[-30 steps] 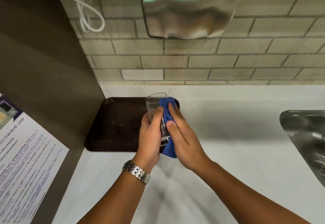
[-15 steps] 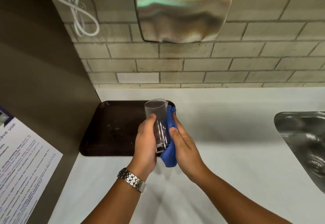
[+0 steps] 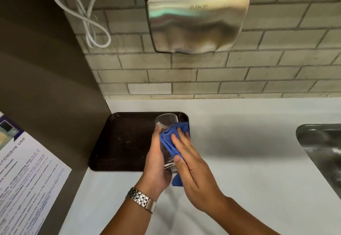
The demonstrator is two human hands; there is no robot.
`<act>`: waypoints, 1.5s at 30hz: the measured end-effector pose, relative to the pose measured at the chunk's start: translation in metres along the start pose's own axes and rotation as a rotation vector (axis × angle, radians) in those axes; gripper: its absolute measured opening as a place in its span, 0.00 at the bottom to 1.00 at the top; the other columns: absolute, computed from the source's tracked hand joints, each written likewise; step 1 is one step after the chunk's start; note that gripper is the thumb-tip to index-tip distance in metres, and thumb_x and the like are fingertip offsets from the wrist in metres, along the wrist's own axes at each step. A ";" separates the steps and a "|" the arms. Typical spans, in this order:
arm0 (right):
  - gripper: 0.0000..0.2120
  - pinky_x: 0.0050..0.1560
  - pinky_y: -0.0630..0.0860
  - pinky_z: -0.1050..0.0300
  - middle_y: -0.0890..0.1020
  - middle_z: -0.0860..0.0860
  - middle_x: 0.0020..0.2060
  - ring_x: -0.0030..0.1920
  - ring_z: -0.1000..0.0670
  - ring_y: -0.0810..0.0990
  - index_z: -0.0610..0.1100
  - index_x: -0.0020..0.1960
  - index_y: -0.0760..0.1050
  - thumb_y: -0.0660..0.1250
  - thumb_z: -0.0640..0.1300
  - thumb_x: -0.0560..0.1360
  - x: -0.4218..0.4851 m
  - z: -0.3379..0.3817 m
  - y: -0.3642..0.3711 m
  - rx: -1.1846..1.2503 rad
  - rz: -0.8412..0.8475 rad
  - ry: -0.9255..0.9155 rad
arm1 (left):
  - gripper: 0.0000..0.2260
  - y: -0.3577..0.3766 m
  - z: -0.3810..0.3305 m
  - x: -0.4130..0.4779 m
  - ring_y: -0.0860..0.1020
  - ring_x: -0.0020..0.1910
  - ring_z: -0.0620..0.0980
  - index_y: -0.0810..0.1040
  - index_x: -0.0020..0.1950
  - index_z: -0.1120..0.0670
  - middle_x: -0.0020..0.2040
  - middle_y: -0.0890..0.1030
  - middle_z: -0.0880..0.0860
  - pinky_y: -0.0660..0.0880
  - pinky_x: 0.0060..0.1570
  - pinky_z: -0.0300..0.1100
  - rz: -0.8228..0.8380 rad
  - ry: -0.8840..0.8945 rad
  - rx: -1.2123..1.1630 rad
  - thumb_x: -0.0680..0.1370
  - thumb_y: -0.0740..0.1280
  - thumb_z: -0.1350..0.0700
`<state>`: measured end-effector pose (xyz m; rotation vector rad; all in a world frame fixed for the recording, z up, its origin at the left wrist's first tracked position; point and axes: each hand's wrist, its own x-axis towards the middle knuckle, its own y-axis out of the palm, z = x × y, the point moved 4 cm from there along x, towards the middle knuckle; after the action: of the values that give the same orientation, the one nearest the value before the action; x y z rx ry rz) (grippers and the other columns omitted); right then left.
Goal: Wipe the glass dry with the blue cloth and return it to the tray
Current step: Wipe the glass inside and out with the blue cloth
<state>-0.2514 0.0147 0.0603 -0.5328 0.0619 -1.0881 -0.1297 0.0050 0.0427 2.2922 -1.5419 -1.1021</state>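
A clear drinking glass point(image 3: 166, 122) is held tilted, mouth away from me, above the right end of a dark brown tray point(image 3: 125, 142). My left hand point(image 3: 156, 162) grips the glass from the left side and below. A blue cloth point(image 3: 168, 140) is pressed against the glass's right side under my right hand point(image 3: 191, 168), whose fingers lie flat over it. A corner of the cloth hangs out below my right palm. The lower part of the glass is mostly hidden between the two hands.
The tray lies on a white counter point(image 3: 239, 161) in the corner by a dark side panel point(image 3: 46, 87). A steel sink point(image 3: 324, 148) is at the right edge. A metal hand dryer point(image 3: 197, 16) and white cable point(image 3: 88, 22) hang on the tiled wall. A printed notice point(image 3: 24, 179) is at left.
My right hand has slid the cloth up over the glass's side, so more blue cloth now covers the glass near its rim. My left hand keeps its grip.
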 end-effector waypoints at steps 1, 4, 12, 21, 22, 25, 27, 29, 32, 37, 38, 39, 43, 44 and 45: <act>0.22 0.79 0.62 0.69 0.63 0.65 0.84 0.83 0.62 0.61 0.69 0.81 0.60 0.54 0.55 0.89 0.001 0.000 -0.002 0.127 -0.001 0.056 | 0.31 0.000 0.000 0.000 0.92 0.57 0.57 0.91 0.66 0.53 0.63 0.92 0.60 0.88 0.50 0.48 0.014 -0.005 -0.012 0.76 0.74 0.29; 0.22 0.73 0.75 0.62 0.72 0.60 0.81 0.77 0.62 0.73 0.70 0.79 0.64 0.57 0.56 0.87 0.002 0.002 -0.008 0.254 -0.061 0.150 | 0.32 0.001 0.003 0.000 0.91 0.56 0.59 0.90 0.68 0.56 0.64 0.91 0.62 0.87 0.54 0.51 0.022 -0.026 -0.058 0.74 0.77 0.33; 0.23 0.84 0.62 0.51 0.65 0.62 0.84 0.84 0.60 0.63 0.60 0.84 0.61 0.55 0.51 0.89 -0.002 -0.001 -0.014 0.107 -0.043 0.073 | 0.22 -0.006 -0.003 0.002 0.93 0.50 0.55 0.93 0.61 0.55 0.61 0.92 0.60 0.88 0.44 0.45 0.005 0.032 -0.008 0.85 0.70 0.39; 0.23 0.86 0.55 0.54 0.64 0.56 0.85 0.86 0.57 0.56 0.49 0.84 0.65 0.58 0.41 0.89 0.028 0.012 -0.030 -0.051 -0.029 -0.088 | 0.22 0.002 0.006 -0.002 0.92 0.55 0.54 0.92 0.63 0.49 0.61 0.92 0.57 0.89 0.47 0.47 0.034 0.061 0.002 0.86 0.65 0.37; 0.23 0.86 0.59 0.51 0.65 0.55 0.84 0.85 0.57 0.60 0.49 0.83 0.66 0.58 0.41 0.89 0.035 0.011 -0.034 0.062 -0.068 0.001 | 0.22 0.003 0.006 -0.002 0.93 0.53 0.55 0.93 0.62 0.49 0.60 0.92 0.57 0.89 0.46 0.47 0.041 0.060 0.015 0.86 0.65 0.36; 0.23 0.86 0.57 0.53 0.63 0.56 0.85 0.86 0.57 0.57 0.52 0.84 0.64 0.56 0.46 0.89 0.039 0.016 -0.032 -0.012 -0.006 -0.032 | 0.22 0.001 0.004 -0.003 0.93 0.53 0.54 0.93 0.62 0.48 0.59 0.93 0.56 0.88 0.44 0.46 0.036 0.080 0.042 0.85 0.66 0.36; 0.24 0.86 0.50 0.59 0.60 0.56 0.86 0.87 0.57 0.50 0.53 0.85 0.62 0.55 0.49 0.89 0.034 0.017 -0.026 -0.276 0.122 -0.229 | 0.21 -0.002 0.001 -0.002 0.93 0.55 0.53 0.93 0.61 0.47 0.59 0.93 0.55 0.87 0.43 0.45 0.024 0.096 0.060 0.85 0.67 0.36; 0.24 0.86 0.48 0.60 0.60 0.55 0.86 0.87 0.56 0.49 0.50 0.85 0.63 0.56 0.47 0.89 0.040 0.013 -0.029 -0.275 0.156 -0.261 | 0.20 -0.005 0.001 -0.002 0.93 0.50 0.53 0.93 0.57 0.48 0.55 0.93 0.55 0.87 0.42 0.46 0.013 0.098 0.072 0.86 0.67 0.37; 0.23 0.87 0.51 0.55 0.61 0.55 0.86 0.86 0.58 0.53 0.48 0.84 0.64 0.58 0.41 0.89 0.052 0.010 -0.039 0.017 0.011 -0.057 | 0.21 -0.003 0.006 -0.001 0.93 0.49 0.56 0.94 0.57 0.48 0.56 0.93 0.57 0.88 0.44 0.51 0.034 0.088 0.096 0.86 0.66 0.37; 0.24 0.88 0.48 0.49 0.61 0.53 0.86 0.88 0.53 0.49 0.49 0.84 0.63 0.56 0.45 0.88 0.040 0.013 -0.020 -0.259 0.123 -0.294 | 0.21 -0.001 0.008 -0.003 0.90 0.63 0.53 0.90 0.66 0.45 0.64 0.92 0.55 0.85 0.61 0.52 0.025 0.095 0.116 0.88 0.62 0.36; 0.24 0.87 0.48 0.47 0.61 0.52 0.86 0.88 0.53 0.49 0.49 0.84 0.64 0.56 0.45 0.88 0.039 0.009 -0.019 -0.254 0.136 -0.302 | 0.22 -0.001 0.009 -0.004 0.89 0.67 0.56 0.89 0.70 0.46 0.66 0.91 0.56 0.83 0.66 0.55 0.021 0.088 0.128 0.88 0.62 0.36; 0.24 0.87 0.49 0.47 0.61 0.53 0.86 0.88 0.53 0.50 0.49 0.84 0.64 0.57 0.44 0.88 0.040 0.007 -0.019 -0.189 0.112 -0.272 | 0.22 -0.002 0.009 -0.004 0.87 0.69 0.61 0.88 0.71 0.48 0.68 0.90 0.59 0.83 0.66 0.58 0.012 0.076 0.128 0.87 0.64 0.37; 0.23 0.85 0.62 0.43 0.64 0.52 0.85 0.84 0.50 0.65 0.54 0.83 0.65 0.57 0.42 0.89 0.045 -0.002 -0.017 0.496 -0.005 0.174 | 0.27 -0.002 0.009 -0.003 0.91 0.62 0.60 0.85 0.73 0.52 0.67 0.90 0.61 0.89 0.56 0.54 0.046 0.097 0.093 0.78 0.79 0.41; 0.23 0.83 0.65 0.41 0.67 0.52 0.84 0.82 0.49 0.69 0.57 0.83 0.65 0.57 0.44 0.89 0.045 -0.004 -0.014 0.576 -0.027 0.240 | 0.28 -0.004 0.008 -0.003 0.91 0.62 0.60 0.85 0.73 0.53 0.66 0.90 0.60 0.89 0.58 0.55 0.032 0.114 0.115 0.76 0.82 0.42; 0.23 0.82 0.67 0.41 0.67 0.54 0.84 0.82 0.49 0.70 0.62 0.82 0.65 0.58 0.48 0.89 0.042 -0.005 -0.011 0.585 -0.041 0.248 | 0.29 -0.006 0.007 -0.002 0.90 0.63 0.60 0.85 0.71 0.53 0.65 0.91 0.60 0.88 0.62 0.57 0.004 0.128 0.150 0.74 0.83 0.43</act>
<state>-0.2416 -0.0267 0.0695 0.1272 -0.0508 -1.1440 -0.1303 0.0110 0.0357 2.4018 -1.6286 -0.8461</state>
